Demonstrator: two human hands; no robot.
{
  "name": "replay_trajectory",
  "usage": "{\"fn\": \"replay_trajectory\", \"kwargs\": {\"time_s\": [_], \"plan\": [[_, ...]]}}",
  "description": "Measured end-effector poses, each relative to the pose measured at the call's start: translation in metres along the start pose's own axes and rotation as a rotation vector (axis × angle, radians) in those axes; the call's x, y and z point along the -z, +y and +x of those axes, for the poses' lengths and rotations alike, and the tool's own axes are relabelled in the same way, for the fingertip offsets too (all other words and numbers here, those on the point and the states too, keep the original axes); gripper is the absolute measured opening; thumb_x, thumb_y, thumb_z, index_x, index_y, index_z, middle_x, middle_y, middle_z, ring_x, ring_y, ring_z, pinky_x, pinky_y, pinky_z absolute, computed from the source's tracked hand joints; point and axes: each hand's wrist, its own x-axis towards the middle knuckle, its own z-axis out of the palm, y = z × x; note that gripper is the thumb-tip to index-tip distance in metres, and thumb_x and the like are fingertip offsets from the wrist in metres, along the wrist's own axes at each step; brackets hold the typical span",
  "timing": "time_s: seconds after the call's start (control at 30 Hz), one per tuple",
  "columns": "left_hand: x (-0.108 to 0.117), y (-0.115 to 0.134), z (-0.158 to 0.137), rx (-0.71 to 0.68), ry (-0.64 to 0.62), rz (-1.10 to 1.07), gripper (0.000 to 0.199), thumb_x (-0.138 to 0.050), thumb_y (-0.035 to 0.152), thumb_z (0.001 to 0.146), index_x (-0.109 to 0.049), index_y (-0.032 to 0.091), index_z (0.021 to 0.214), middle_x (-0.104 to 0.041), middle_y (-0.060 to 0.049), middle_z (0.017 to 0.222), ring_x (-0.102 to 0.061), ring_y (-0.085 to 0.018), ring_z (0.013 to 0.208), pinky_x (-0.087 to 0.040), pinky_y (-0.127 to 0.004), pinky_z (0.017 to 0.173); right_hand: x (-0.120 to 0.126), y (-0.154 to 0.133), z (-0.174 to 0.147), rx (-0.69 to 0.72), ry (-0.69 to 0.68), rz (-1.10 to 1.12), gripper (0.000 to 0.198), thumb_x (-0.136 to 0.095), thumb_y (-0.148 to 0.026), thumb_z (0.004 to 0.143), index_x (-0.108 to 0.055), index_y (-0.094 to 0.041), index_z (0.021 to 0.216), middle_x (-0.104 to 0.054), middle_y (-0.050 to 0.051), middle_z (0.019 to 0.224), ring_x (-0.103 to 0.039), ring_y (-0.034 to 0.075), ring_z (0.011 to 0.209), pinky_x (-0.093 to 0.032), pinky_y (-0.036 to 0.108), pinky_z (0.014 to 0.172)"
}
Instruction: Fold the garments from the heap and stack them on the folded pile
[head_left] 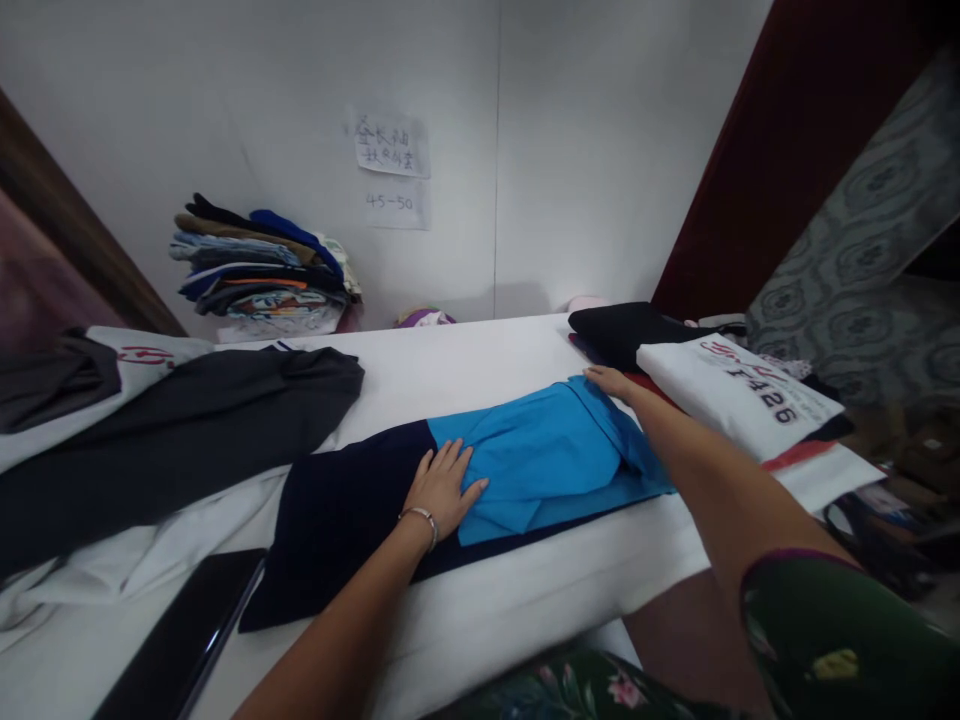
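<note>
A two-tone garment, bright blue (540,450) over the right part and navy (345,500) on the left, lies partly folded across the white table. My left hand (442,485), with a bracelet on its wrist, rests flat where the two colours meet, fingers spread. At the far right corner of the blue part, my right hand (611,382) has its fingers closed on the fabric edge; the thumb is hidden. The blue cloth is bunched and slightly raised beneath my right forearm.
Dark grey clothing (180,430) lies on the left, above a dark phone-like slab (187,630). Folded clothes, with a white printed shirt (742,390) on top, sit at right. A clothes stack (262,265) stands by the wall under paper signs (391,145).
</note>
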Motion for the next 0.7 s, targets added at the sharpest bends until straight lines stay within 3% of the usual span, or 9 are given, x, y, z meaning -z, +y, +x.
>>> {"fn": "replay_trajectory", "kwargs": {"time_s": [0.13,0.33,0.5,0.7], "plan": [[0.001,0.001,0.001,0.006,0.002,0.011,0.068,-0.029,0.06,0.092,-0.039,0.016,0.143,-0.032,-0.011,0.152,-0.026,-0.026,0.141,-0.019,-0.048,0.115,0.031,0.022,-0.047,-0.031,0.045,0.167,0.047,-0.051,-0.04,0.084,-0.058,-0.017,0.125,-0.06,0.012,0.129,-0.058,0.025,0.114,-0.046,0.038,0.095],[0.001,0.001,0.004,0.003,-0.002,0.03,0.068,-0.029,0.059,0.092,-0.039,0.015,0.143,-0.031,-0.012,0.152,-0.025,-0.027,0.141,-0.019,-0.048,0.114,0.049,0.06,-0.148,0.082,-0.063,0.511,0.053,-0.064,-0.024,0.071,-0.06,-0.024,0.123,-0.061,0.008,0.129,-0.055,0.026,0.119,-0.045,0.044,0.1],[-0.001,0.001,0.005,0.002,0.011,0.047,0.069,-0.028,0.059,0.092,-0.039,0.015,0.143,-0.032,-0.012,0.152,-0.026,-0.026,0.141,-0.018,-0.048,0.114,0.039,0.074,-0.201,0.196,-0.129,0.349,0.065,-0.07,-0.028,0.068,-0.054,-0.028,0.132,-0.043,0.007,0.146,-0.041,0.03,0.132,-0.047,0.045,0.097],[-0.003,-0.001,0.006,-0.004,0.032,0.076,0.067,-0.03,0.057,0.092,-0.041,0.015,0.142,-0.033,-0.012,0.151,-0.027,-0.026,0.141,-0.019,-0.047,0.114,0.03,0.068,-0.21,0.355,-0.133,0.088,0.075,-0.071,-0.028,0.071,-0.043,-0.034,0.14,-0.022,0.004,0.157,-0.029,0.03,0.139,-0.039,0.045,0.105]]}}
